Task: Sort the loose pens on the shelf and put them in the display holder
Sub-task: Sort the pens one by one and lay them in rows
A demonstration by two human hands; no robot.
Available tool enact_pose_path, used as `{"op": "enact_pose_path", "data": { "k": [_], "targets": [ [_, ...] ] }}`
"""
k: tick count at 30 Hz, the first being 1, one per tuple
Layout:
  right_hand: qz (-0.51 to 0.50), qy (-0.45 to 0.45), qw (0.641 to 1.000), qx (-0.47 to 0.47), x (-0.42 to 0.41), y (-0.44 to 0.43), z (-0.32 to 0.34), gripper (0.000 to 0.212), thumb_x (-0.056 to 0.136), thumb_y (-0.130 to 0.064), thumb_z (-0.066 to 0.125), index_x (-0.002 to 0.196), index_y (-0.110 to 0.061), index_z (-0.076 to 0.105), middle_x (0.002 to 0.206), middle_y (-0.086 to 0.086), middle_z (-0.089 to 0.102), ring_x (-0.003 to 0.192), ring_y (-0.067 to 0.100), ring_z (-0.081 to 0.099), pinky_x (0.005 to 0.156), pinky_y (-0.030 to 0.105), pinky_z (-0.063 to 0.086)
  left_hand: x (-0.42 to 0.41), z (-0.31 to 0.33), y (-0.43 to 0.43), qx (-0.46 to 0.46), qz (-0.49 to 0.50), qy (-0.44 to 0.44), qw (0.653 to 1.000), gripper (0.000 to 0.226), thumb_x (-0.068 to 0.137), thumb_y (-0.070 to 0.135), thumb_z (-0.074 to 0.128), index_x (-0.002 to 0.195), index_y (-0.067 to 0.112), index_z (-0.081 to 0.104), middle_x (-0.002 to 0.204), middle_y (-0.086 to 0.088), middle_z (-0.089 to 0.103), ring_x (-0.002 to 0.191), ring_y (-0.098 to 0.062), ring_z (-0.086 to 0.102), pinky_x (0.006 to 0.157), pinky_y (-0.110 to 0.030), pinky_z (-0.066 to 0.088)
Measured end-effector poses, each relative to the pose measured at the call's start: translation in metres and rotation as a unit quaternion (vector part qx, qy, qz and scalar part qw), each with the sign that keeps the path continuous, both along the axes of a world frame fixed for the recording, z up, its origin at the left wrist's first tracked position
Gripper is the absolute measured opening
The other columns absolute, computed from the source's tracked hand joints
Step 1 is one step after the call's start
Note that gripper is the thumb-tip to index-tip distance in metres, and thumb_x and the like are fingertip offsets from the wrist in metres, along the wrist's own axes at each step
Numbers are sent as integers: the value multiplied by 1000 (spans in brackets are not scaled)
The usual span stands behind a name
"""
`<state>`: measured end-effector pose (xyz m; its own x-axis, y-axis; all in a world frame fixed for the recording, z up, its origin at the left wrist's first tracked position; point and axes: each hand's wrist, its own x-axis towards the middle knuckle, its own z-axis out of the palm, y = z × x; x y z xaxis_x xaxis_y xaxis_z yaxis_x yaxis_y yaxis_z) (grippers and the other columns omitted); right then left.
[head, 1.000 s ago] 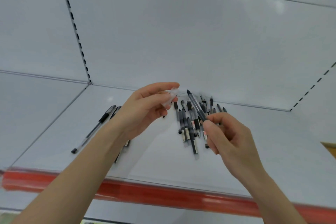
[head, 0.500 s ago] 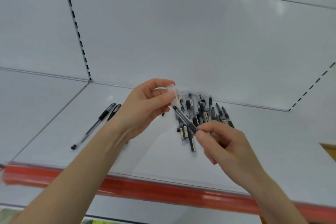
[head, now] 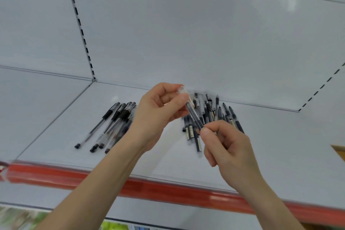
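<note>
Pale grey shop shelf (head: 56,136) seen from the head camera, both hands raised over loose pens.
The shelf has a red strip (head: 168,190) along its front edge, a plain back panel (head: 186,33) and a slotted upright (head: 82,30) at the back left corner. The left hand (head: 158,115) pinches the clear upper end of one pen (head: 193,114) between thumb and forefinger, its other fingers curled. The right hand (head: 227,147) pinches the same pen's dark lower end between thumb and forefinger, so the pen slants between the two hands above the shelf. Behind it, a loose pile of dark pens (head: 208,112) lies fanned against the back edge, right of centre. A smaller row of black-gripped pens (head: 115,123) lies side by side towards the left edge, partly hidden by the left wrist.
</note>
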<state>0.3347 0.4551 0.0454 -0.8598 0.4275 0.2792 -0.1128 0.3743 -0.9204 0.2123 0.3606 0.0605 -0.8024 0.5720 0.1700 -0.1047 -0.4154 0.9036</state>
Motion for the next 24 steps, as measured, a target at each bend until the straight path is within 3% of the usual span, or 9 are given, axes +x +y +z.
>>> {"op": "enact_pose_path", "data": {
  "k": [6,10,12,15,18,20,21,24],
  "targets": [
    [32,-72,997,13,-17,10,5,19,90,-18,54,73,-15,62,48,1,59,41,6,48,44,14,38,-13,-8,-3,-37,54,-12,998,7,84,4,60,88,10,62,60,2,67,57,-10,63,57,-19,53],
    [-49,-96,992,65,-31,41,-1,20,90,-24,55,74,-16,65,64,3,68,51,4,55,49,13,42,-38,-22,-10,-151,107,48,981,6,85,7,62,89,10,65,63,0,66,53,-5,61,55,-17,52],
    [-81,-123,979,140,-39,54,-6,19,89,-24,57,74,-13,64,67,3,66,55,7,53,53,9,40,-48,-32,-14,-264,130,135,946,9,85,11,63,93,10,67,71,-3,66,52,-4,60,59,-19,53],
    [-70,-164,958,224,-57,55,-8,15,87,-23,60,76,-12,63,66,-6,60,63,8,54,60,10,40,-55,-41,-15,-425,149,268,851,21,84,18,62,104,12,66,80,-1,64,68,-11,57,65,-18,43],
    [-33,-226,924,306,-77,45,-12,24,87,-24,58,83,-1,65,78,10,66,76,25,61,74,33,50,-54,-45,-12,-506,126,324,789,26,85,20,60,110,12,62,88,-1,62,86,-17,54,67,-21,35],
    [-24,-273,894,356,-87,40,-14,30,86,-22,58,67,1,57,63,17,58,61,30,54,58,35,45,-55,-48,-11,-545,111,351,753,28,85,23,59,111,13,59,100,-3,64,99,-21,54,75,-26,37],
    [-24,-294,880,372,-90,38,-15,36,86,-21,58,57,-4,46,52,12,46,49,26,43,49,31,36,-56,-49,-11,-561,107,365,736,29,86,25,59,112,13,58,105,-3,63,103,-21,53,77,-26,36],
    [-33,-336,849,407,-98,34,-15,42,83,-15,57,54,-14,26,52,0,29,45,15,26,44,25,20,-59,-49,-12,-575,101,381,717,30,86,30,59,111,12,59,109,-4,61,105,-21,52,78,-26,35]
  ]
}}
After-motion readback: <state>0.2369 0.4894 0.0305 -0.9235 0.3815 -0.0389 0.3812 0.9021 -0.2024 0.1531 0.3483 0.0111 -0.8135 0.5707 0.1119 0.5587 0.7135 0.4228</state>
